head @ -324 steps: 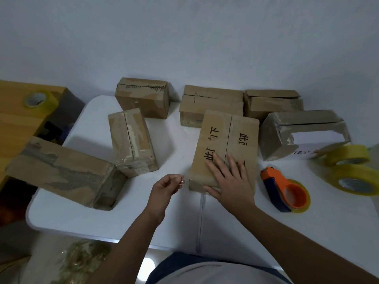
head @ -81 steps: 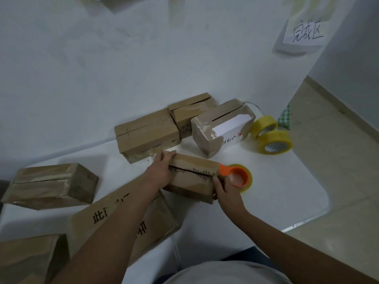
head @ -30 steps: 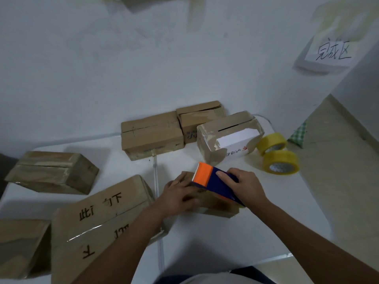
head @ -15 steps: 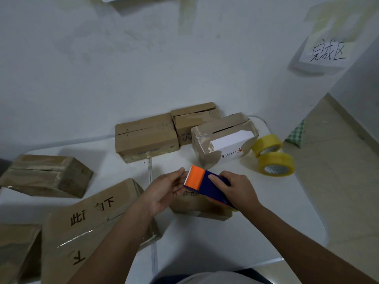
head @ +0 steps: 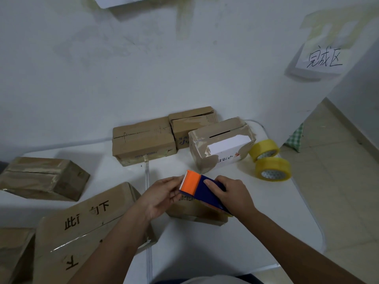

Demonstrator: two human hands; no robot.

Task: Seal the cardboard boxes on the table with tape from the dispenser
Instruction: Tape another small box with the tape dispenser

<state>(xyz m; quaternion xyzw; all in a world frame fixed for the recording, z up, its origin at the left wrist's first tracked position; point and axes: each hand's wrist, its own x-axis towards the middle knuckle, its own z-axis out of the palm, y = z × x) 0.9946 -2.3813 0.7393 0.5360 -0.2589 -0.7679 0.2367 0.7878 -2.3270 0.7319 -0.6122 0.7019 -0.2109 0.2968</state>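
My right hand (head: 233, 196) grips the blue and orange tape dispenser (head: 200, 188) from above, its toothed orange end pointing left. My left hand (head: 162, 196) has its fingers at that orange end; I cannot see the tape itself there. Both hands hover over a small cardboard box (head: 196, 213) lying on the white table (head: 256, 232), and they hide most of its top. A large box with black characters (head: 86, 222) lies to the left, under my left forearm.
Along the wall stand two closed boxes (head: 143, 140) (head: 192, 125) and one with a white label (head: 221, 144). Two yellow tape rolls (head: 272, 169) sit at the right. More boxes lie at left (head: 43, 178) and lower left (head: 14, 253). The table's right edge drops to the floor.
The dispenser has lifted slightly off the small box and my left hand has moved from the box to the dispenser's orange end. The view has shifted a little.
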